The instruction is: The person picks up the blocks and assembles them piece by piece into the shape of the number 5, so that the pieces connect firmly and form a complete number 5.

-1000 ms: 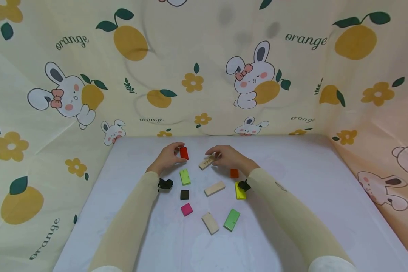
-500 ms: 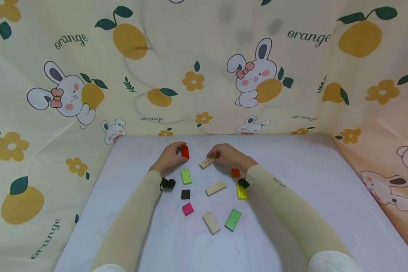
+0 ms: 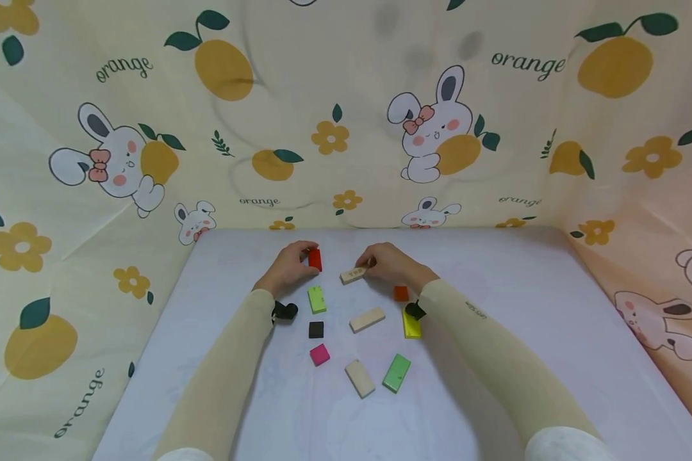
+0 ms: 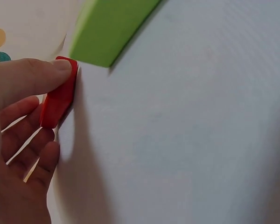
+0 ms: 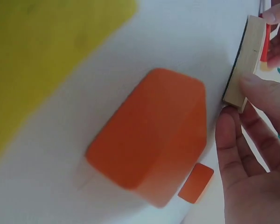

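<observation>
At the far side of the table, my left hand (image 3: 289,266) pinches a red block (image 3: 314,260) between thumb and fingers. In the left wrist view the thumb lies on the red block (image 4: 60,95), near its end. My right hand (image 3: 393,264) grips one end of a plain wooden block (image 3: 352,276) with marks printed on it, to the right of the red one. The right wrist view has the thumb on this wooden block (image 5: 246,60) and fingers curled at its near end. An orange block (image 3: 400,293) lies just below the right hand.
Nearer on the table lie a lime block (image 3: 316,299), a black block (image 3: 316,330), a pink block (image 3: 320,355), a green block (image 3: 396,373), two wooden blocks (image 3: 367,319) and a yellow block (image 3: 412,325) partly under the right wrist. A second, small orange block (image 5: 196,183) shows in the right wrist view.
The wooden block in my right hand has turned slightly and lies more level across the head view. My left hand and the red block have hardly moved.
</observation>
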